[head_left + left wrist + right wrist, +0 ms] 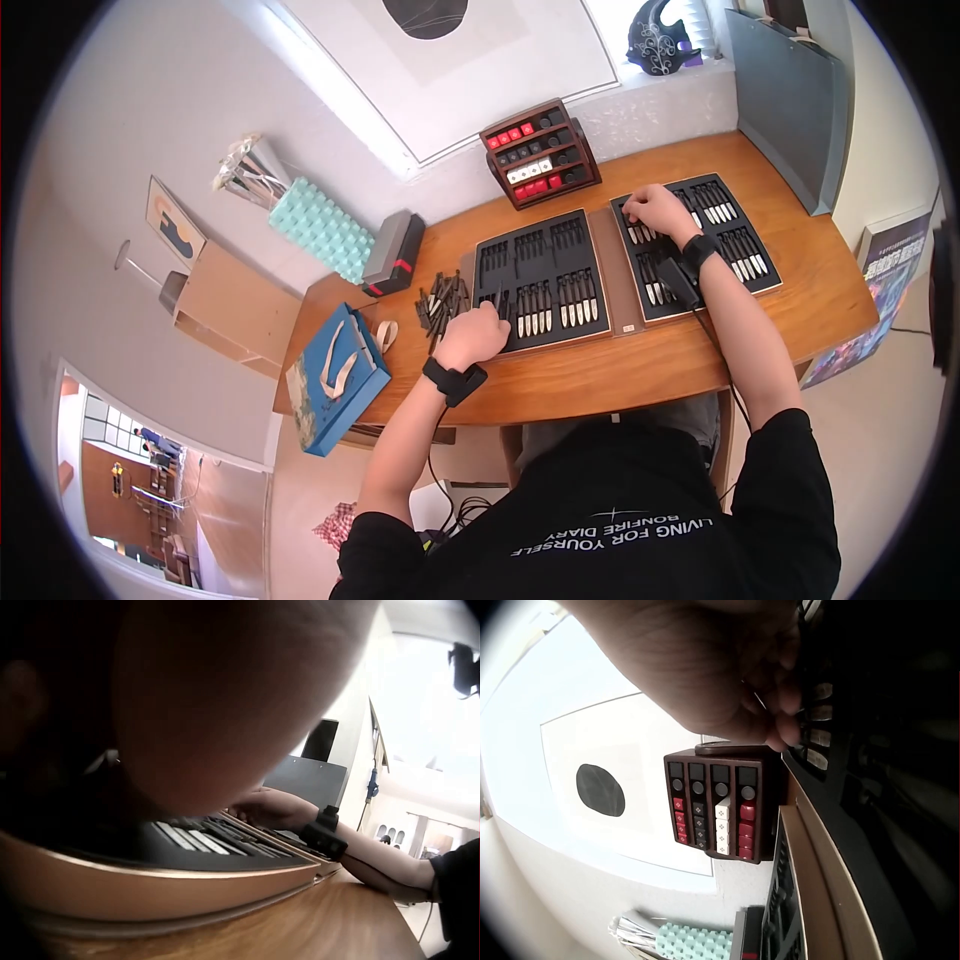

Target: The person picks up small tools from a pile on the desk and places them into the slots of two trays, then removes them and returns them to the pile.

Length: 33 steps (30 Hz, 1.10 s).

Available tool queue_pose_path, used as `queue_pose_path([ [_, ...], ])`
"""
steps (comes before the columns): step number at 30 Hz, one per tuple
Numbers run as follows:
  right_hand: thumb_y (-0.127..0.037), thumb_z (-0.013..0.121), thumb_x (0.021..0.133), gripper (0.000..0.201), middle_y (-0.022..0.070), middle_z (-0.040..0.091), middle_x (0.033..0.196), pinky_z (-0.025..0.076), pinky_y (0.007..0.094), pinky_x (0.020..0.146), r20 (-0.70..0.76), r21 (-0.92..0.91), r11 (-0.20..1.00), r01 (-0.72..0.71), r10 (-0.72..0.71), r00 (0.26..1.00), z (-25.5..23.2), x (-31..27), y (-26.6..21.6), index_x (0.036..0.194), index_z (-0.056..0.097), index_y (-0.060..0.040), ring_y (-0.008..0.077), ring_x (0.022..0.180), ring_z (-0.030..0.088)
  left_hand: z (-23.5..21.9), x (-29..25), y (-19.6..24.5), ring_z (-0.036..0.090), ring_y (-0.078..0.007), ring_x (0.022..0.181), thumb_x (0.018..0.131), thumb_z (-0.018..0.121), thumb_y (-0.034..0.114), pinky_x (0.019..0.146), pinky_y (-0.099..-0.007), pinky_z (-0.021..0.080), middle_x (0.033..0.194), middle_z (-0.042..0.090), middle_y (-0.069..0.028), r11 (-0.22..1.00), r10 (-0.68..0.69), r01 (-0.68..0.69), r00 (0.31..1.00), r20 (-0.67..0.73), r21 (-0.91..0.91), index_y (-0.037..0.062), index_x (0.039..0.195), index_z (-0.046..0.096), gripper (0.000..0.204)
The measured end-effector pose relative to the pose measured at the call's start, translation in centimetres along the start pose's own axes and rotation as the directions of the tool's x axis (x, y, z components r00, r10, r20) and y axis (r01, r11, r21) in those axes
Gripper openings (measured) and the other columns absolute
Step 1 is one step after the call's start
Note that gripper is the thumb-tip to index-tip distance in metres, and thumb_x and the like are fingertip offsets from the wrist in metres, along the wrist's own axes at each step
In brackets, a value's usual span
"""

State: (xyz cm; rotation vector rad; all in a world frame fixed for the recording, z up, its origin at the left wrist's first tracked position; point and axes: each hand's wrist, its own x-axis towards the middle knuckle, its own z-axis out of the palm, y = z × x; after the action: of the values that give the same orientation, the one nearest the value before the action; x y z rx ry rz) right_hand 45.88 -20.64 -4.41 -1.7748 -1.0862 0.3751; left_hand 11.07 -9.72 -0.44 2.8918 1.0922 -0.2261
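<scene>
My left hand (475, 337) is over the near left corner of the left black tray (517, 272), its fingers curled round a slim dark piece (500, 296), mostly hidden. In the left wrist view that hand (225, 690) is a dark blur. My right hand (658, 210) reaches into the far left part of the right black tray (712, 236); in the right wrist view, the fingers of that hand (727, 682) pinch something thin with a bright glint, its shape hidden. Rows of dark-handled pieces with pale ends (578, 312) lie in both trays.
Loose dark pieces (441, 302) lie heaped left of the left tray. A blue gift bag (345, 385), a grey box (394, 252) and a wooden rack of red, black and white cubes (540, 152) stand on the desk (560, 385). A large grey folder (795, 110) stands at right.
</scene>
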Motion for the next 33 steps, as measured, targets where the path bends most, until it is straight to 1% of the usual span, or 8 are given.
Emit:
queue_pose_path([
  [4,-0.018,0.057,0.084,0.024,0.0084,0.069,0.071,0.049,0.0286,0.068,0.007,-0.008,0.998,0.067,-0.067,0.998,0.2,0.4,1.1,0.085,0.070,0.0021,0.0170,0.068,0.065,0.3,-0.9,-2.1,0.062,-0.0463,0.085,0.089,0.042,0.029,0.080,-0.0521,0.048,0.085,0.063,-0.0318,0.992,-0.109,0.091,0.967,-0.231,-0.083,-0.0076,0.091,0.053,0.038],
  [6,-0.018,0.057,0.084,0.024,0.0079,0.069,0.072,0.049,0.0285,0.067,0.000,-0.025,0.999,0.038,-0.038,0.999,0.1,0.3,0.7,0.086,0.070,0.0020,0.0165,0.068,0.065,1.0,-0.9,-6.0,0.060,-0.0477,0.086,0.090,0.042,0.029,0.080,-0.0529,0.047,0.086,0.062,-0.0333,0.996,-0.049,0.026,0.962,-0.269,-0.087,-0.0085,0.090,0.053,0.040],
  [12,-0.016,0.056,0.085,0.024,0.0077,0.069,0.073,0.048,0.0279,0.066,0.028,-0.027,0.999,0.046,-0.045,0.999,0.0,0.5,0.7,0.090,0.070,0.0021,0.0149,0.067,0.062,0.9,-2.1,-10.1,0.060,-0.0483,0.088,0.090,0.041,0.031,0.081,-0.0524,0.047,0.092,0.062,-0.0344,0.967,-0.254,0.244,0.944,-0.209,-0.072,-0.0079,0.094,0.055,0.041],
  [16,-0.017,0.056,0.085,0.024,0.0079,0.069,0.073,0.048,0.0276,0.067,0.038,-0.036,0.999,0.031,-0.029,0.999,0.1,0.8,1.0,0.089,0.070,0.0023,0.0152,0.067,0.062,0.4,-3.2,-7.0,0.062,-0.0452,0.085,0.089,0.047,0.033,0.078,-0.0515,0.048,0.089,0.064,-0.0286,0.947,-0.293,0.319,0.901,-0.321,0.030,-0.0026,0.092,0.056,0.037],
  [18,-0.020,0.060,0.082,0.023,0.0101,0.068,0.071,0.049,0.0311,0.068,-0.003,-0.011,0.999,0.041,-0.041,0.999,0.1,0.7,0.9,0.081,0.071,0.0010,0.0203,0.067,0.064,0.4,-3.1,-4.9,0.063,-0.0424,0.080,0.087,0.054,0.034,0.073,-0.0498,0.049,0.084,0.063,-0.0218,0.983,-0.105,0.168,0.842,-0.530,0.073,0.0016,0.088,0.056,0.032],
  [22,-0.020,0.061,0.082,0.023,0.0096,0.069,0.073,0.049,0.0311,0.069,0.015,-0.011,0.999,0.047,-0.047,0.999,0.1,0.8,1.0,0.082,0.071,0.0008,0.0202,0.068,0.065,-0.7,-3.5,1.6,0.061,-0.0420,0.075,0.086,0.057,0.034,0.070,-0.0486,0.049,0.081,0.062,-0.0181,0.972,0.023,-0.090,0.956,-0.293,-0.219,0.0016,0.090,0.052,0.032],
  [26,-0.019,0.062,0.082,0.022,0.0092,0.070,0.074,0.050,0.0310,0.069,0.013,0.005,1.000,0.017,-0.017,1.000,0.0,0.8,0.8,0.084,0.072,0.0000,0.0200,0.069,0.065,-0.2,-1.8,3.7,0.061,-0.0394,0.077,0.086,0.056,0.038,0.068,-0.0459,0.047,0.077,0.062,-0.0186,0.985,0.054,-0.089,0.973,-0.225,-0.146,0.0026,0.089,0.051,0.036],
  [33,-0.020,0.062,0.083,0.021,0.0086,0.071,0.076,0.050,0.0311,0.072,0.031,-0.042,0.999,-0.005,0.007,1.000,-0.3,0.2,0.0,0.086,0.072,-0.0017,0.0202,0.073,0.066,-1.6,1.1,3.3,0.063,-0.0422,0.090,0.079,0.058,0.044,0.078,-0.0439,0.049,0.089,0.063,-0.0315,0.988,-0.020,0.036,0.994,0.109,-0.150,-0.0086,0.098,0.050,0.056],
])
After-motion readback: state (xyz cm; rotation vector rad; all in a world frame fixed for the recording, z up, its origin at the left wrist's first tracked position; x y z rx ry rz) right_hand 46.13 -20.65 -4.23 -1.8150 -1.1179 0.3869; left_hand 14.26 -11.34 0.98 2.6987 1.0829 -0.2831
